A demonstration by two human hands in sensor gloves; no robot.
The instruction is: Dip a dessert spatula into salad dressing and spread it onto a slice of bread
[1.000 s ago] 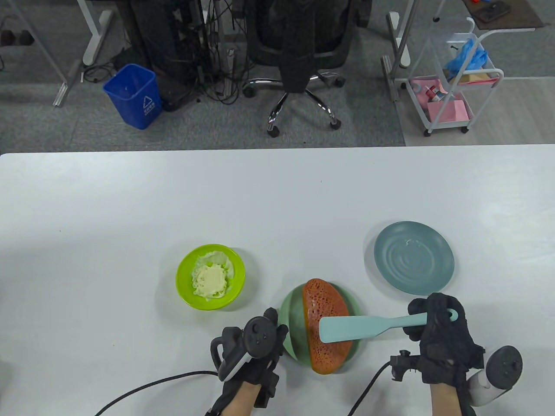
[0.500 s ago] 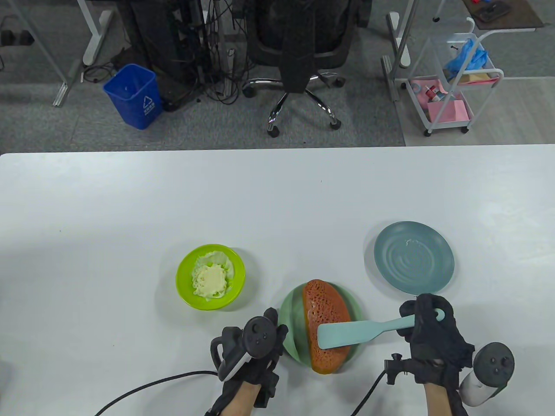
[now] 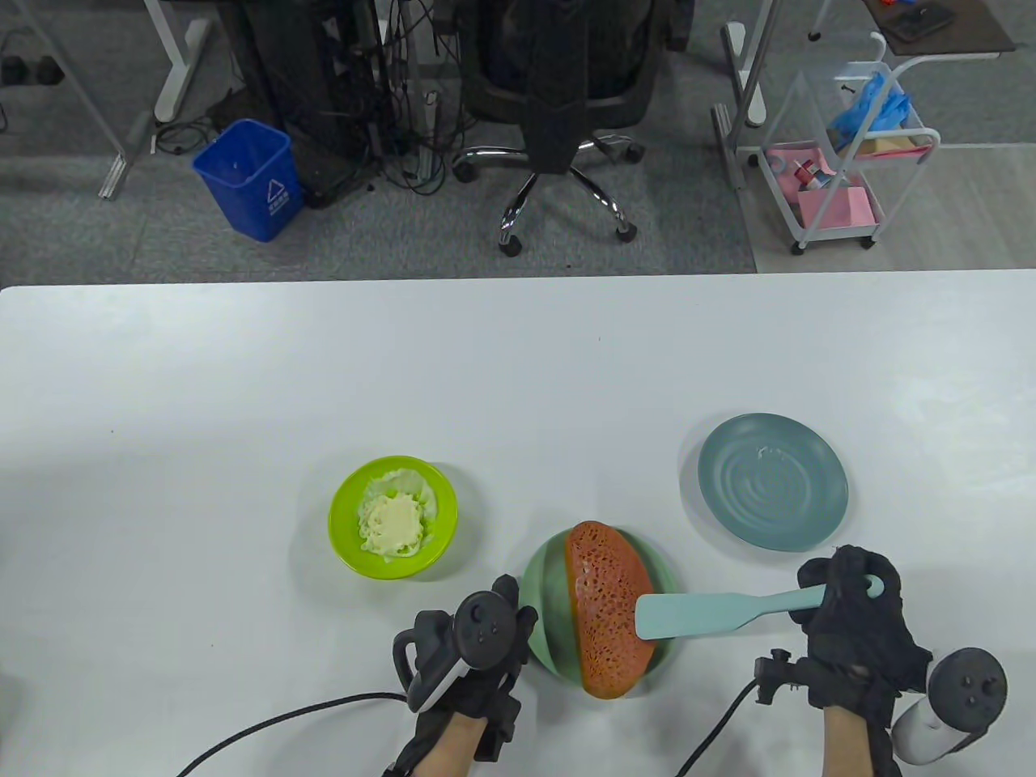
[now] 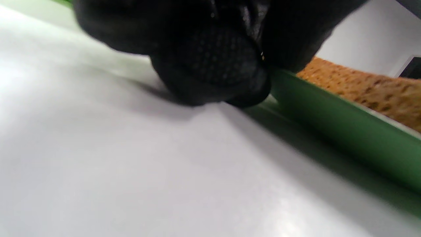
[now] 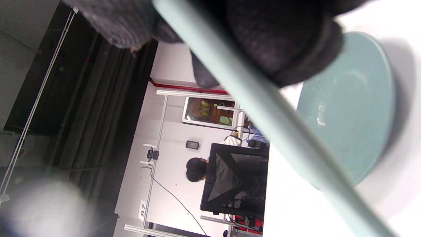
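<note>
An orange-brown bread slice (image 3: 609,617) lies on a green plate (image 3: 544,605) near the table's front edge. My right hand (image 3: 850,619) grips the handle of a pale teal spatula (image 3: 696,613); its blade rests at the bread's right edge. The handle (image 5: 263,108) crosses the right wrist view. My left hand (image 3: 477,647) rests on the table and touches the green plate's left rim (image 4: 329,115); its fingers (image 4: 210,65) are curled there. A lime green bowl (image 3: 393,517) with creamy salad dressing stands to the left.
A grey-blue plate (image 3: 773,481) with a small white smear sits behind my right hand, also in the right wrist view (image 5: 355,108). Glove cables trail off the table's front edge. An office chair, a blue bin and a cart stand beyond the far edge.
My right hand has pulled the spatula rightward, so the blade slid from the middle of the bread to its right edge. My left hand has not moved.
</note>
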